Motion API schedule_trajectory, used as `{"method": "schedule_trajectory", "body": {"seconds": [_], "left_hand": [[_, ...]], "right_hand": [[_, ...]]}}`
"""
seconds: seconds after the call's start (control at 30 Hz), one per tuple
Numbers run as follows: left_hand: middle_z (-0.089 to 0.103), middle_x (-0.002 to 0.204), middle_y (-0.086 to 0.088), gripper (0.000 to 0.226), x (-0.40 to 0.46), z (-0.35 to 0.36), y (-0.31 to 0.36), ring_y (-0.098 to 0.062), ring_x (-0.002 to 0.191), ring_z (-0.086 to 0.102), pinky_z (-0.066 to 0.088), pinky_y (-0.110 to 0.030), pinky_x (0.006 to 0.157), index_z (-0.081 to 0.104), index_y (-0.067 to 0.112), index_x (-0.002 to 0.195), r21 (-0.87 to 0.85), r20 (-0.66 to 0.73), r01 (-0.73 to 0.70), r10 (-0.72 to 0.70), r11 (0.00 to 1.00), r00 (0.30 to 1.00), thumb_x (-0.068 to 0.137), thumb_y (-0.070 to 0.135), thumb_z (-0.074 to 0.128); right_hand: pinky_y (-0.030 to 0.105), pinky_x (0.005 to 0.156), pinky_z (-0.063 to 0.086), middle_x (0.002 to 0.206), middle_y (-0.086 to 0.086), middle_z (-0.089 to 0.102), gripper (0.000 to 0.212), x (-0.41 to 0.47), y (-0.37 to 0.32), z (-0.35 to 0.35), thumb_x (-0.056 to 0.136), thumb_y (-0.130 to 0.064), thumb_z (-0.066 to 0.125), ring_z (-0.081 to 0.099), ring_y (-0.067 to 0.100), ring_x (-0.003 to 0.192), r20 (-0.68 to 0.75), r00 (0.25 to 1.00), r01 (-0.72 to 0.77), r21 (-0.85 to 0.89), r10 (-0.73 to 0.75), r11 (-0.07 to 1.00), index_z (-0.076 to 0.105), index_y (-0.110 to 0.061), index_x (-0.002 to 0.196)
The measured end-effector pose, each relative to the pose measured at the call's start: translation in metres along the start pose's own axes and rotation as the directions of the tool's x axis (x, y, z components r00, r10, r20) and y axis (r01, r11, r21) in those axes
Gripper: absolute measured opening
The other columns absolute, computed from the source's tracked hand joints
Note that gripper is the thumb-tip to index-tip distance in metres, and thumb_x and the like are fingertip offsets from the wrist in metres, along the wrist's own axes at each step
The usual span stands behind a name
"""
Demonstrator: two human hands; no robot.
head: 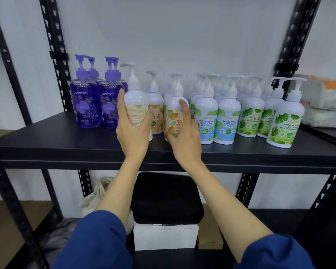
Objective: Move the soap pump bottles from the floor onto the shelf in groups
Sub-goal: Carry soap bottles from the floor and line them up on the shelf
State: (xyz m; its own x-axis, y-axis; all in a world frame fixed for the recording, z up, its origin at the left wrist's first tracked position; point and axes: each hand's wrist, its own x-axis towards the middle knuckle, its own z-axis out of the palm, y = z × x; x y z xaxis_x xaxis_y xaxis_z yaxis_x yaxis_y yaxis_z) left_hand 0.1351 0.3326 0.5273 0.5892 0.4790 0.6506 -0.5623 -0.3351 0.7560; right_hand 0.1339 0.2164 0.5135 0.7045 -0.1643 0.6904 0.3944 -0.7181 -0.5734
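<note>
My left hand (133,131) grips a white pump bottle with an orange label (135,102), its back label facing me, at the front of the black shelf (66,144). My right hand (184,133) holds the neighbouring orange-label bottle (175,113), index finger up on its shoulder and thumb at its base. Further orange-label bottles (156,109) stand behind them. Purple bottles (88,100) stand at the left. Blue cool-mint bottles (207,117) and green-label bottles (284,121) fill the right side.
Black slotted uprights (54,53) frame the shelf. Below it sit a black case (167,199) on a white box (165,237), a cloth bag (97,195) and a small cardboard box (209,237). Wrapped packs (322,100) lie on the adjoining shelf at right.
</note>
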Motion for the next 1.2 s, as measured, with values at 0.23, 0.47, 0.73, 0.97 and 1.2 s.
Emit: {"method": "schedule_trajectory", "body": {"seconds": [0.23, 0.47, 0.73, 0.97, 1.2], "left_hand": [[0.046, 0.141, 0.004, 0.079, 0.000, 0.000, 0.000, -0.017, 0.120, 0.052, 0.048, -0.042, 0.098, 0.021, 0.036, 0.147, 0.010, 0.008, -0.011, 0.011, 1.000, 1.000, 0.083, 0.047, 0.066], [0.043, 0.143, 0.004, 0.080, -0.002, -0.002, 0.001, -0.017, 0.121, 0.051, 0.046, -0.042, 0.100, 0.020, 0.035, 0.148, 0.013, 0.036, 0.017, -0.017, 1.000, 0.999, 0.083, 0.046, 0.065], [0.046, 0.140, 0.004, 0.076, -0.004, 0.007, 0.007, -0.022, 0.120, 0.051, 0.043, -0.044, 0.099, 0.018, 0.038, 0.145, 0.124, 0.136, 0.055, -0.072, 0.991, 0.988, 0.084, 0.051, 0.062], [0.040, 0.139, 0.005, 0.080, 0.005, 0.005, -0.002, -0.021, 0.121, 0.048, 0.044, -0.046, 0.099, 0.013, 0.033, 0.144, 0.108, 0.289, 0.073, -0.102, 0.991, 0.952, 0.084, 0.042, 0.066], [0.040, 0.141, 0.000, 0.096, 0.018, -0.017, -0.003, -0.014, 0.124, 0.046, 0.041, -0.032, 0.102, 0.003, 0.033, 0.148, -0.001, 0.572, 0.286, -0.234, 0.958, 0.786, 0.083, -0.002, 0.064]], "right_hand": [[0.046, 0.081, 0.051, 0.115, 0.012, 0.054, 0.087, -0.005, -0.001, -0.007, 0.086, -0.021, 0.067, 0.056, 0.028, 0.099, -0.002, 0.998, 0.065, 0.013, -0.065, 0.998, 0.010, -0.032, 0.151], [0.030, 0.061, 0.042, 0.080, 0.004, 0.069, 0.033, -0.039, 0.034, -0.025, 0.094, -0.037, 0.049, 0.065, 0.023, 0.076, -0.055, 0.952, 0.264, -0.342, -0.300, 0.902, 0.068, -0.011, 0.096], [0.035, 0.083, 0.043, 0.103, 0.007, 0.071, 0.036, -0.048, 0.064, -0.012, 0.096, -0.035, 0.047, 0.066, 0.024, 0.095, -0.137, 0.838, 0.401, -0.502, -0.528, 0.767, 0.072, -0.008, 0.099], [0.035, 0.083, 0.043, 0.101, 0.007, 0.072, 0.034, -0.048, 0.064, -0.006, 0.094, -0.034, 0.050, 0.066, 0.024, 0.093, -0.197, 0.830, 0.380, -0.484, -0.521, 0.788, 0.072, -0.008, 0.098], [0.034, 0.085, 0.042, 0.101, 0.007, 0.072, 0.035, -0.048, 0.065, -0.006, 0.094, -0.035, 0.050, 0.066, 0.024, 0.093, -0.216, 0.825, 0.380, -0.472, -0.522, 0.795, 0.072, -0.008, 0.098]]}}
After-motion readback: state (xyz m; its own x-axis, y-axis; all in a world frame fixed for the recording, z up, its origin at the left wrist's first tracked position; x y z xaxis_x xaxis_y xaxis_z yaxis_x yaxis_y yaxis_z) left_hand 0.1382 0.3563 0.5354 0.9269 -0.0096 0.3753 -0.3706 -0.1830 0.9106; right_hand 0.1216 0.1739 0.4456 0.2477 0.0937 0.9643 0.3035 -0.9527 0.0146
